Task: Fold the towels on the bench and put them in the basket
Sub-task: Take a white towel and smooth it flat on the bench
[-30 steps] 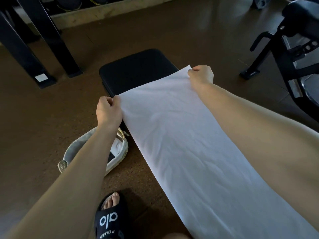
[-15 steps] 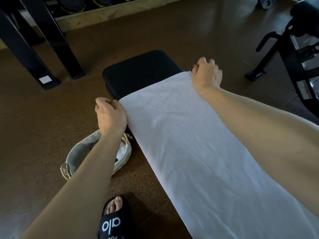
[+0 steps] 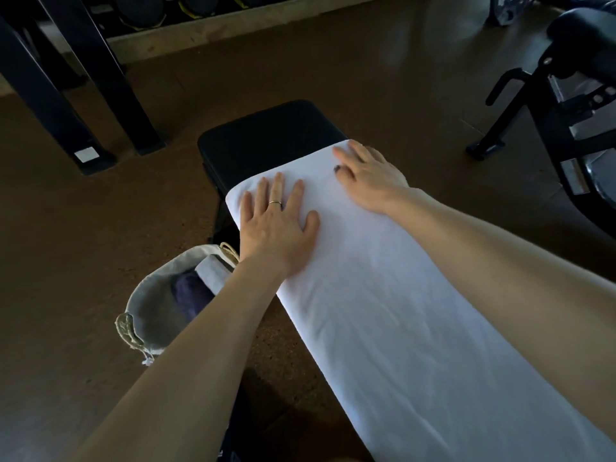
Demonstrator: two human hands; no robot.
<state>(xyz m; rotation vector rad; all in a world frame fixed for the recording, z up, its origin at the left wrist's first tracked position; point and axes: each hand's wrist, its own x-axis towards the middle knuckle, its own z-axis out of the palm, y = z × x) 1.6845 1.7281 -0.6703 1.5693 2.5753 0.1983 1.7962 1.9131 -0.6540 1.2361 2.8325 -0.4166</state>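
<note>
Towel: a white towel [image 3: 393, 295] lies spread flat along the top of the black bench [image 3: 266, 135], covering most of the padded seat.
Towel long axis: it runs with the bench, from the lower right corner of the view up to the upper left; its far short edge ends partway along the pad, leaving the far end of the bench bare.
Towel surface: mostly smooth, with faint creases through the middle stretch.
Left hand: the left hand [image 3: 276, 221] lies palm down on the towel near its far left corner, fingers straight and spread, grasping nothing; a thin ring sits on one finger.
Right hand: the right hand [image 3: 370, 175] lies flat on the towel near its far right corner, fingers stretched toward the far edge, likewise grasping nothing; a dark ring shows on one finger.
Basket: a pale fabric basket [image 3: 150, 301] stands on the floor just beside the bench on the left, partly under the left forearm; light and dark folded cloth shows inside it.
Surroundings: brown floor [image 3: 83, 228]; black rack legs [image 3: 100, 78] at upper left; a black gym machine [image 3: 566, 95] at upper right.
</note>
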